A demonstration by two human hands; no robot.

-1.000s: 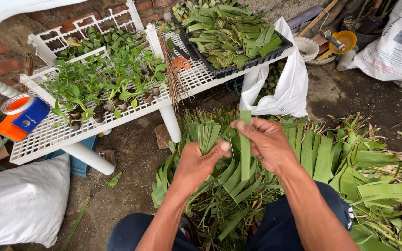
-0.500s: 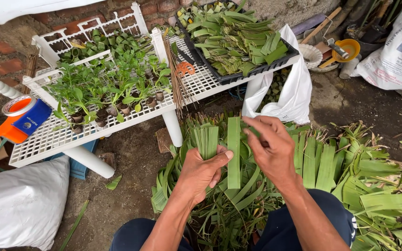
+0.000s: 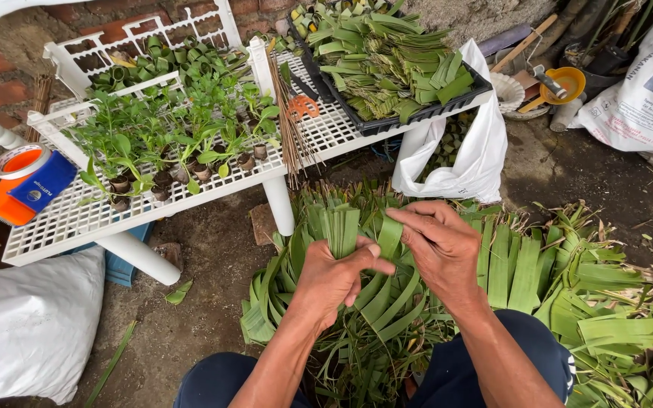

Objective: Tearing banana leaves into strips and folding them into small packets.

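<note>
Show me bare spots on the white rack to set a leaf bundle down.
White rack: front strip between tape roll and seedling pots is bare; also around the orange scissors, beside the stick bundle. Black tray end is crowded.

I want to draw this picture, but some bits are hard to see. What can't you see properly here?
Head view only:
- Left hand: its palm and the lower end of the leaf strips are hidden by its own fingers.
- Right hand: its fingertips are tucked behind a folded leaf.
- White plastic bag: its inside is hidden by its own side.
- White sack: cut off by the left edge.
- Seedling pots: too small to tell what they are made of.
</note>
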